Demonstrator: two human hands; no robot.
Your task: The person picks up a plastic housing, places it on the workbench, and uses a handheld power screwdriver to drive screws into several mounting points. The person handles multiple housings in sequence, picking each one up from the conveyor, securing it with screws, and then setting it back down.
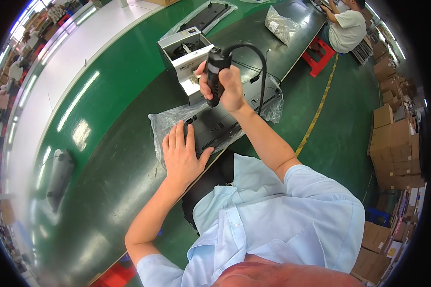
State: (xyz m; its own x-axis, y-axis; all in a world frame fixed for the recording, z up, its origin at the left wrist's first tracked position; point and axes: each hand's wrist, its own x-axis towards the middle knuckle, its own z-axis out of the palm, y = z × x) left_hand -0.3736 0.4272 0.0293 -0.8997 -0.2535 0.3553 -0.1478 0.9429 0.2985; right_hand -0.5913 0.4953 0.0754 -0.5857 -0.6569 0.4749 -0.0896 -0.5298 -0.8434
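My right hand (231,90) is wrapped round a black electric screwdriver (219,60), held upright with its cable arching off the top to the right. The driver's lower end is over a long black plastic panel (219,125); whether the bit touches it I cannot tell. Near the panel's left end, my left hand (181,152) lies with fingers spread, pressing on its surface and the clear plastic bag (159,128) beneath. Right behind the panel stands a box-shaped screw feeder (186,62) with an open top.
A bag of small parts (281,26) lies farther along the dark green bench (115,138). Another bagged black panel (203,16) is at the back, and a wrapped one (60,179) sits at left. A co-worker (347,28) sits by a red stool (317,55); cartons (395,148) stand at right.
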